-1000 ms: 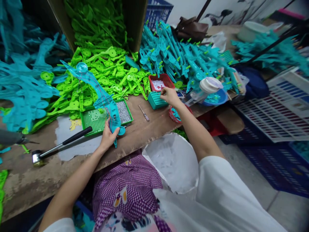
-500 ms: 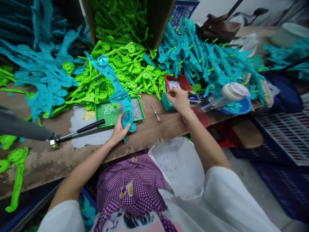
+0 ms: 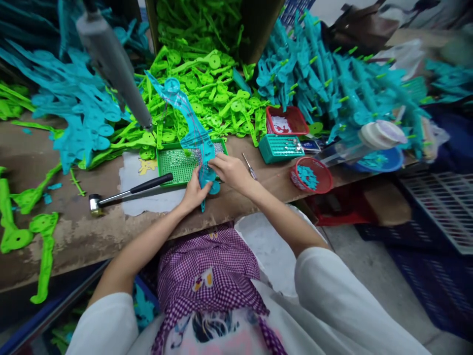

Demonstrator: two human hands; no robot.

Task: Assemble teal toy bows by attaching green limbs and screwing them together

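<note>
My left hand [image 3: 195, 191] grips the lower end of a long, curved blue plastic part [image 3: 192, 121] with thin reddish wires along it. The part stands tilted over a green perforated tray [image 3: 173, 173] that holds small silvery pieces. My right hand [image 3: 231, 171] is closed with its fingertips pinched against the blue part, just above my left thumb. Whatever sits between those fingertips is too small or hidden to make out. Right of this hand lies a small screwdriver [image 3: 250, 166]. Beyond it stands a teal box [image 3: 275, 152] with shiny small pieces on top.
A hammer [image 3: 133, 189] lies on grey paper at left. Behind are heaps of green parts [image 3: 207, 106] and blue parts [image 3: 77, 108]. A red box [image 3: 297, 125] and a red basket [image 3: 321, 176] of blue bits stand at right. A grey hanging tool [image 3: 116, 64] reaches down at upper left.
My right hand has come left from the teal box to the blue part in my left hand. The hanging grey tool has swung to a steeper angle. The view has shifted slightly.
</note>
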